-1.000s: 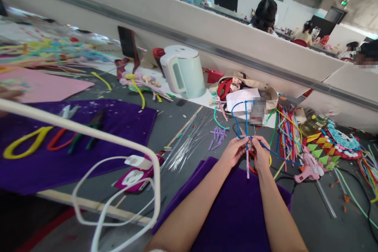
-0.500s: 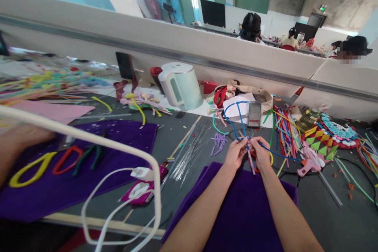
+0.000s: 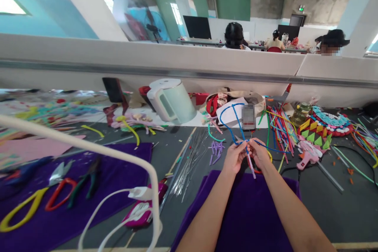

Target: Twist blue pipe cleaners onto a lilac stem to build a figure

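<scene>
Over a folded purple cloth (image 3: 251,212), my left hand (image 3: 235,156) and my right hand (image 3: 258,154) meet with fingertips pinched together. Between them is a blue pipe cleaner frame (image 3: 238,118), bent into a loop with a straight piece up its middle. One blue end sticks out to the right, past my right hand. A pale pink stem (image 3: 251,168) points down from between the fingers. The exact join is hidden by my fingertips. Just left of my left hand lie short purple pipe cleaner pieces (image 3: 217,149).
A bundle of coloured pipe cleaners (image 3: 280,130), a pink glue gun (image 3: 308,152) and a glass jar (image 3: 301,113) are on the right. Thin wires (image 3: 189,165), a kettle (image 3: 174,100), scissors (image 3: 25,210) and pliers (image 3: 91,181) lie leftward. A white tube (image 3: 118,147) crosses the near left.
My view has tilted and shifted slightly. Another person's blurred arm at the left has left the frame. My hands keep their pinch on the blue frame with little visible movement.
</scene>
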Motion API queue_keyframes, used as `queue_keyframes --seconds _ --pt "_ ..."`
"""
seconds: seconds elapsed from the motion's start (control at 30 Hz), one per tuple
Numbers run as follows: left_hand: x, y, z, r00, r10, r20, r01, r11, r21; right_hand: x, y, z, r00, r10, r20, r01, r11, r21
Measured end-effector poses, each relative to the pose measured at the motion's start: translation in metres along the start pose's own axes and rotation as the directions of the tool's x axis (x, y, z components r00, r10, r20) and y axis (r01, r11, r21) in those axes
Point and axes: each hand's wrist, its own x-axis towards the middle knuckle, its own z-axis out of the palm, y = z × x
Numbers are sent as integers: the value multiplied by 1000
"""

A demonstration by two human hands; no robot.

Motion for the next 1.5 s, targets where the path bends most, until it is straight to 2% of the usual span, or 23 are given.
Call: queue_keyframes --seconds 0.13,0.27,0.37,0.47,0.53,0.6,0.8,1.0,1.13,1.37,1.5 --pt "-4 -4 7 988 134 -72 -125 985 121 4 11 -2 989 85 -123 -76 995 70" --pt "-5 -10 10 966 233 -115 -207 957 203 3 15 1 982 121 -148 -101 986 135" --pt "-6 -14 11 955 277 -108 -246 941 233 0 12 4 989 36 -147 -19 993 112" --pt "-6 -16 10 950 297 -101 -263 929 261 -2 7 3 981 -127 -143 128 992 -2" --pt "-6 -18 10 949 302 -94 -267 925 272 -2 4 2 970 -209 -120 201 977 -75" --pt "-7 -19 10 950 300 -86 -267 924 274 -2 2 0 968 -235 -91 226 969 -96" --pt "-5 -19 9 966 236 -105 -206 949 238 -4 0 0 985 -171 -27 170 985 -29" --pt "-7 -14 11 989 98 -112 -79 984 160 -4 -1 1 985 -163 -59 160 986 -46" --pt "-7 -11 11 993 63 -101 -52 993 109 -5 -2 2 989 -142 -30 141 990 -31" --pt "-6 -8 9 988 81 -133 -63 989 137 -9 -7 4 994 -94 56 94 996 -6" --pt "-6 -13 10 973 166 -157 -134 971 196 -9 -6 6 992 -115 49 119 990 -80"
